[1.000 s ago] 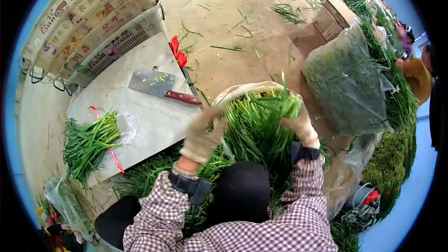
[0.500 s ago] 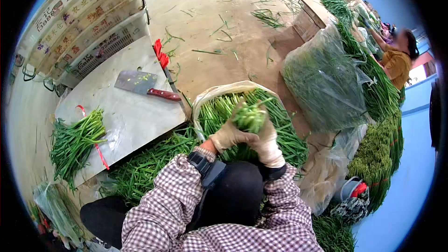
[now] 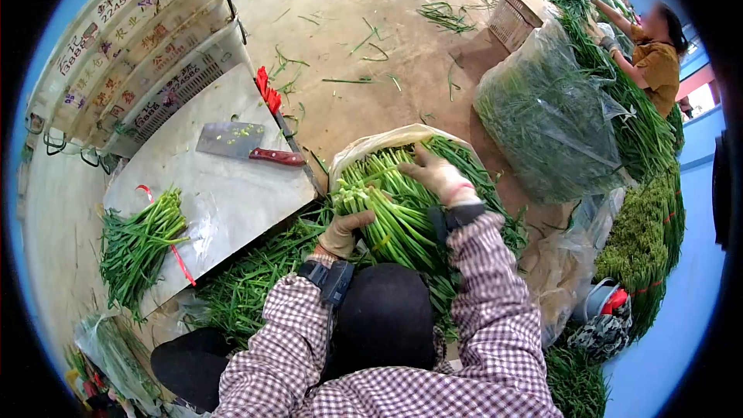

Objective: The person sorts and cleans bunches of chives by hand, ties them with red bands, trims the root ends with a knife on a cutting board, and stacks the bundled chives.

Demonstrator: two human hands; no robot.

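My left hand (image 3: 344,234), in a pale work glove, is wrapped round the pale cut ends of a bunch of long green stalks (image 3: 398,224) that look like chives. The bunch lies aslant over my lap, its leafy ends pointing down to the right. Above it, my gloved right hand (image 3: 443,176) has thumb and fingers apart near the stalks. Underneath and behind is a plastic-lined container (image 3: 371,142) full of similar stalks.
Left, a pale board (image 3: 224,186) bears a cleaver (image 3: 248,145) and another bunch (image 3: 147,236) with red ties. Stacked crates (image 3: 147,46) stand behind it. On the right are a plastic-covered heap (image 3: 542,108), tied bundles (image 3: 642,240) and another person (image 3: 654,62) reaching over greens.
The bunch, held upright between both hands before, now lies tilted with its cut ends to the left. My right hand has come off it and moved right.
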